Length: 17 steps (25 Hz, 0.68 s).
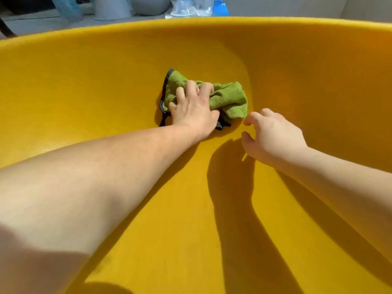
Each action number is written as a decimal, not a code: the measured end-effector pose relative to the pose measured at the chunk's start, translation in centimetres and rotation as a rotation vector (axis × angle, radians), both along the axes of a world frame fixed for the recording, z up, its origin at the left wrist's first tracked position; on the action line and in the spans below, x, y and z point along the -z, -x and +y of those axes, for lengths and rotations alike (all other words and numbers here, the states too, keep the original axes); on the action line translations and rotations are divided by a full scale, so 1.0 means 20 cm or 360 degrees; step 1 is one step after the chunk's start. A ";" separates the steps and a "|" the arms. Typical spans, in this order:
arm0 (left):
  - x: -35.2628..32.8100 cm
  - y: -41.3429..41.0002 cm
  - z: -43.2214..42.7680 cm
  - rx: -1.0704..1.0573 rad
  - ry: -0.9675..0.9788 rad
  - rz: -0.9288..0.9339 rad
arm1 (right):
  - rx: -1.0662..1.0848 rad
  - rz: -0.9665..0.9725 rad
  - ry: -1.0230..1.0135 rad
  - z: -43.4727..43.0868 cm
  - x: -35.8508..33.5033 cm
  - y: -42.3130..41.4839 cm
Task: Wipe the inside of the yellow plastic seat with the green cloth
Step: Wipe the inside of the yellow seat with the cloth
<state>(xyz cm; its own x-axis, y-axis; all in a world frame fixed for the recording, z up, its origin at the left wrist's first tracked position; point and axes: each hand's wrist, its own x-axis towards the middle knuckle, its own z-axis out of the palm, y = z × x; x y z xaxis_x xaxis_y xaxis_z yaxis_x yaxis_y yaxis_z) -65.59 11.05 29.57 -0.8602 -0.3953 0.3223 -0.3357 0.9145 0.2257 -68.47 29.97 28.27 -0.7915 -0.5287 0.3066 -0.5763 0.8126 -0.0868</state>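
Observation:
The yellow plastic seat [106, 66] fills almost the whole view, a deep curved shell with its rim arching across the top. A crumpled green cloth [230, 98] with a dark edge lies on the inner wall near the middle. My left hand [193, 109] presses down on the cloth's left part, fingers curled into the fabric. Just right of the cloth hovers my right hand [273, 136], fingers loosely bent and apart, holding nothing and a small gap away from the cloth's corner.
Beyond the seat's rim lies a grey floor with a pale grey cylindrical object [112, 7], a rounded grey shape [150, 5] and a blue and white plastic bag [199, 6]. Dark shadows of my arms fall across the seat's lower surface.

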 end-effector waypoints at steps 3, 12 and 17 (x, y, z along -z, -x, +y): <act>-0.18 0.17 0.07 -0.0127 -0.0238 0.0354 | 0.0062 0.0216 0.0486 -0.01 -0.15 0.06; 0.03 -0.17 -0.17 0.0760 -0.0072 0.0064 | -0.0417 0.0639 -0.0464 -0.20 0.10 0.01; 0.02 -0.22 -0.32 0.0539 0.0164 0.0116 | -0.1060 0.0910 -0.0651 -0.28 0.21 0.08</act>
